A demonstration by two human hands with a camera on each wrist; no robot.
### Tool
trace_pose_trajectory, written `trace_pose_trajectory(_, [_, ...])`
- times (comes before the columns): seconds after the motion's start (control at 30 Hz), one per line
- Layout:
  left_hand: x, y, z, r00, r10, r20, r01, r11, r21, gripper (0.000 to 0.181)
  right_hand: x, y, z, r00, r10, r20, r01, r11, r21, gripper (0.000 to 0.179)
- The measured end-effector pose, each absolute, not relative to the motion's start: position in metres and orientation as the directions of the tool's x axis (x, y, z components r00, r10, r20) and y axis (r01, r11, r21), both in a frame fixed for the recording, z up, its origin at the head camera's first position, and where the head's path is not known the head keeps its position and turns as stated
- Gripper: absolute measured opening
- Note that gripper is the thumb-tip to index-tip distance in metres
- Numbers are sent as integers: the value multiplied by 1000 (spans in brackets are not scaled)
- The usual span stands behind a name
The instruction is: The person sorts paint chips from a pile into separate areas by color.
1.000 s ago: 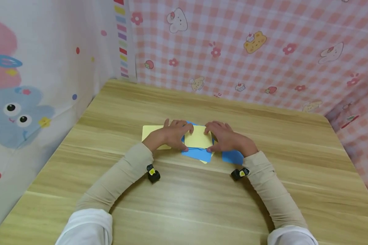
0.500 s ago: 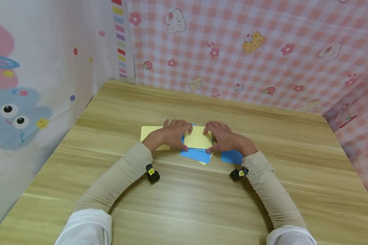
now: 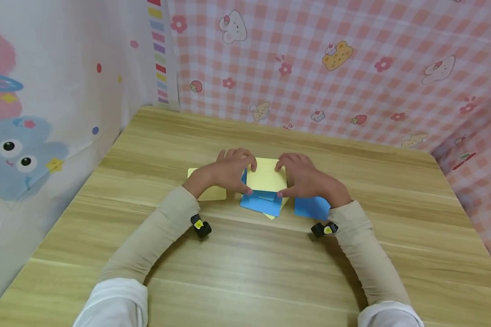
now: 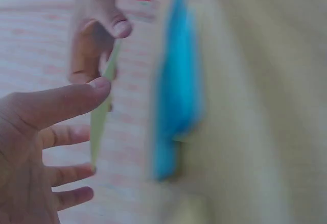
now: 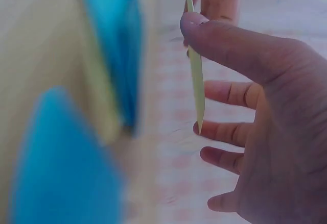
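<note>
Head view: at far left, a white sheet (image 3: 73, 50), soft folds, cartoon print and coloured dots. Then the left sleeve (image 3: 149, 238), beige and wrinkled, with a small black wrist device (image 3: 201, 227) at its cuff. A yellow card (image 3: 212, 194), round-cornered and flat on the table (image 3: 237, 272), lies partly hidden beneath the left hand (image 3: 228, 175). That hand pinches the left side of a pale yellow rectangle (image 3: 267, 176), thumb at the near edge, its other fingers apart.

The rectangle, smooth and thin, is held up between both hands, above a loose pile (image 3: 261, 205) of blue and yellow cards, askew, most of it covered. The right hand (image 3: 304, 177) pinches the opposite side in the same way. Just right of the pile lies a blue card (image 3: 311, 207), its far part hidden by that hand. Beyond, the right sleeve (image 3: 368, 250). Pink-and-white checked cloth (image 3: 303, 41) hangs behind, cut off above.

Both wrist views show the rectangle nearly edge-on, the cards below blurred; it seems a single sheet, though I can't be sure.
</note>
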State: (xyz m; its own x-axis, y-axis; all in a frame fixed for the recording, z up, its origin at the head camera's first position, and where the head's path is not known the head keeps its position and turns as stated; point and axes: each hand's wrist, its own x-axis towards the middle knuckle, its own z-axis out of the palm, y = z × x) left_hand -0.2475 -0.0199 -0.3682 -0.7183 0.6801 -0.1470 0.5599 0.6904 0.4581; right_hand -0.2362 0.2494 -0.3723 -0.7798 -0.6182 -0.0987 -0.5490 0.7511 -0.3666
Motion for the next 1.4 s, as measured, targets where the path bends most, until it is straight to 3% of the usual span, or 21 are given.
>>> trace_pose_trajectory(0.13, [-240, -26, -339, -719, 693, -44, 606, 657, 448, 52, -223, 249, -347, -772, -634, 34, -601, 712, -363, 64])
trace_pose_trajectory(0.27, [-231, -37, -318, -723, 691, 9, 629, 653, 422, 51, -217, 243, -332, -715, -681, 159, -688, 643, -336, 62])
trace_pose_trajectory(0.4, [-222, -59, -311, -747, 665, 7, 613, 685, 394, 52, -218, 222, -331, -657, -726, 204, -747, 589, -309, 61])
trace_pose_trajectory(0.6, [-201, -102, -306, -812, 584, 0, 540, 752, 379, 51, -221, 175, -328, -619, -763, 186, -773, 549, -318, 62])
trace_pose_trajectory(0.77, [-203, -122, -319, -840, 542, -6, 501, 779, 377, 49, -234, 149, -338, -605, -783, 144, -782, 550, -294, 63])
trace_pose_trajectory(1.07, [-235, -116, -374, -800, 569, -191, 455, 783, 425, 48, -250, 146, -382, -649, -751, -122, -689, 648, -326, 60])
trace_pose_trajectory(1.23, [-240, -111, -390, -773, 558, -302, 417, 806, 420, 47, -251, 145, -399, -629, -757, -175, -696, 649, -306, 57])
trace_pose_trajectory(1.4, [-239, -108, -391, -774, 542, -326, 398, 818, 416, 45, -251, 146, -403, -635, -751, -181, -683, 655, -324, 55])
